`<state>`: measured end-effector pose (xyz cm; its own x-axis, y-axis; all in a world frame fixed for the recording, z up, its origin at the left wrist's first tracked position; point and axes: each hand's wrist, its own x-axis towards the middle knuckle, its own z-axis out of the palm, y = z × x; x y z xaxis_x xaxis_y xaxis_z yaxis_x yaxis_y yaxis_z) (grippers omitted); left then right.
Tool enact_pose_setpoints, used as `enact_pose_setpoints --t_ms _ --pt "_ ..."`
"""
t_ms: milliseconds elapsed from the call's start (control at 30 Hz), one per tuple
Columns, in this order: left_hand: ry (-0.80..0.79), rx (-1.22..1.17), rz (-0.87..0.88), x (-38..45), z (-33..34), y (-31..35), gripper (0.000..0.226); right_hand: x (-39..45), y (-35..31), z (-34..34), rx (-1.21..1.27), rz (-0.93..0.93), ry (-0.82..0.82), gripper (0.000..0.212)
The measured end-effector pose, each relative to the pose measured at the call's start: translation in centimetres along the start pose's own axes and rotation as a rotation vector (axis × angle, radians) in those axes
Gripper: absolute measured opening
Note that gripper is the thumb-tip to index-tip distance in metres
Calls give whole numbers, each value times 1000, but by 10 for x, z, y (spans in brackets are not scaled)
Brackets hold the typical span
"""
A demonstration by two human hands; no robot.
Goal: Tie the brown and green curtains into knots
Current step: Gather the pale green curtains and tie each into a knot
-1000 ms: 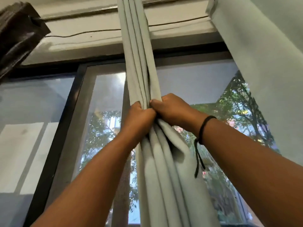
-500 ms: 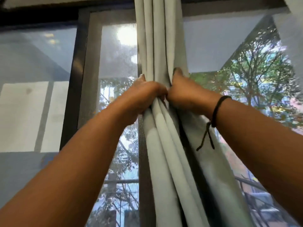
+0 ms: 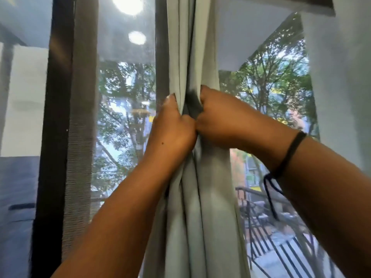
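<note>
There is one view only, from a camera worn on the person's head. It faces forward and slightly upward at a window (image 3: 124, 117), close to it. The gathered curtain (image 3: 200, 227) fills the centre from 12 to 6 o'clock. Both forearms enter from 5 and 7 o'clock, the hands meeting near centre, very near the lens.

My left hand (image 3: 172, 125) and right hand (image 3: 218, 119) touch, side by side on the curtain (image 3: 192, 227), window (image 3: 124, 117) behind.
</note>
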<state>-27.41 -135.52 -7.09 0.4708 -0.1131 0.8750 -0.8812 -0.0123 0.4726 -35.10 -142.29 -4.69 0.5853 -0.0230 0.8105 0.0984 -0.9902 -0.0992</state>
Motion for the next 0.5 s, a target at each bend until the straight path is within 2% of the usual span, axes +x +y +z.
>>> enact_pose_setpoints --t_ms 100,200,300,367,433,500 --pt "-64 -21 -70 -15 4 -8 55 -10 4 3 85 63 -27 37" --pt "-120 28 -97 -41 8 -14 30 -23 11 14 185 92 18 42" --pt "-139 138 -83 -71 15 -12 14 -35 21 28 327 140 56 34" --pt "-109 239 -68 -91 22 -9 11 -44 33 31 379 189 80 17" --pt "-47 285 -74 -107 26 -2 7 -59 47 27 297 233 129 8" --pt "42 295 -112 -119 24 4 8 -78 66 22 130 270 214 19"
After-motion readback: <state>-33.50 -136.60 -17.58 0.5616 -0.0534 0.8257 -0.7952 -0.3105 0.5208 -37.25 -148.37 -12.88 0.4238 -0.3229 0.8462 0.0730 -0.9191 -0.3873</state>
